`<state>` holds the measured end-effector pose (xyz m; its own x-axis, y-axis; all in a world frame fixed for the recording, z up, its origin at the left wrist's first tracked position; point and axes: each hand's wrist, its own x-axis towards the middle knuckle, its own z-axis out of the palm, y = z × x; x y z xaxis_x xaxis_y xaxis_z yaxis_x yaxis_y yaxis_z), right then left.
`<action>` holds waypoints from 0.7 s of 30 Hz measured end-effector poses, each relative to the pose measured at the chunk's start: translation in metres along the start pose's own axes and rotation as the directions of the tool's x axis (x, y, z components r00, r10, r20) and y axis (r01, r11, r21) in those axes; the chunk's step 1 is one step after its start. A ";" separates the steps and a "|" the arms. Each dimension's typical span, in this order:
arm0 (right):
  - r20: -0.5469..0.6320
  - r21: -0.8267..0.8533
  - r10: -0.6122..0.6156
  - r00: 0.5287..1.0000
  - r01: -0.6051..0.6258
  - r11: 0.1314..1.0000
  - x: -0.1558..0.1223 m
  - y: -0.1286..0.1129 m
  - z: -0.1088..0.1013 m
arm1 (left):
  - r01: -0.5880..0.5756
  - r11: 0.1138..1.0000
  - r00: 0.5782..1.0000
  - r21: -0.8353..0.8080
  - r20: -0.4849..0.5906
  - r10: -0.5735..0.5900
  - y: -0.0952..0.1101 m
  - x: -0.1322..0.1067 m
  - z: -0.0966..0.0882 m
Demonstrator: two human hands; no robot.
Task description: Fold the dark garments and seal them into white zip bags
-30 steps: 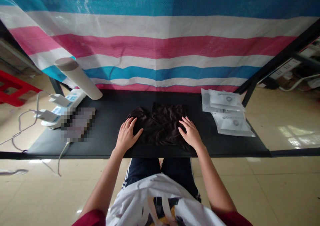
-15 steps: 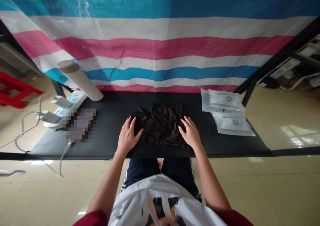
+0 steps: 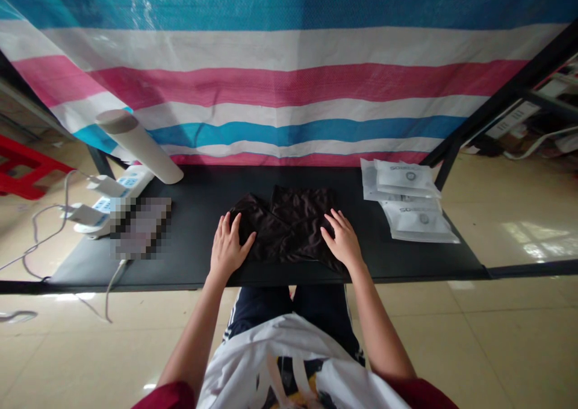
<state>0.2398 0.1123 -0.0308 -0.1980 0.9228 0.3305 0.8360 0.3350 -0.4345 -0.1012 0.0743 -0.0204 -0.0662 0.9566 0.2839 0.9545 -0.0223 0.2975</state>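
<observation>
A dark brown garment [image 3: 289, 223] lies crumpled in the middle of the black table [image 3: 198, 204]. My left hand [image 3: 227, 247] rests flat on its left edge, fingers spread and holding nothing. My right hand [image 3: 342, 240] lies flat on the garment's right side, fingers stretched out too. Both hands press the cloth against the table near its front edge.
White sealed packets [image 3: 409, 199] are stacked at the table's right end. A pale cardboard tube [image 3: 139, 147] leans at the back left, beside a white power strip [image 3: 111, 198] with plugs and cables. A striped tarpaulin [image 3: 289, 78] hangs behind. A red stool [image 3: 22, 171] stands far left.
Both hands stay flat on the garment, shifted only slightly. The view has moved a little.
</observation>
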 end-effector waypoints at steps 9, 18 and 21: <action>-0.010 0.017 0.002 1.000 -0.002 1.000 0.000 0.000 0.000 | 0.008 1.000 1.000 0.015 0.022 -0.009 0.001 0.000 -0.003; -0.010 0.019 0.005 1.000 -0.005 1.000 0.000 -0.001 0.000 | 0.011 0.999 1.000 0.034 0.024 -0.011 0.000 -0.001 -0.002; -0.003 0.009 0.004 1.000 -0.004 1.000 0.000 -0.001 0.000 | 0.008 0.999 1.000 0.041 0.028 -0.009 0.000 -0.001 -0.001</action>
<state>0.2389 0.1120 -0.0301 -0.1930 0.9235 0.3314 0.8322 0.3330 -0.4434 -0.1013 0.0727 -0.0193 -0.0669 0.9646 0.2552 0.9651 -0.0024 0.2619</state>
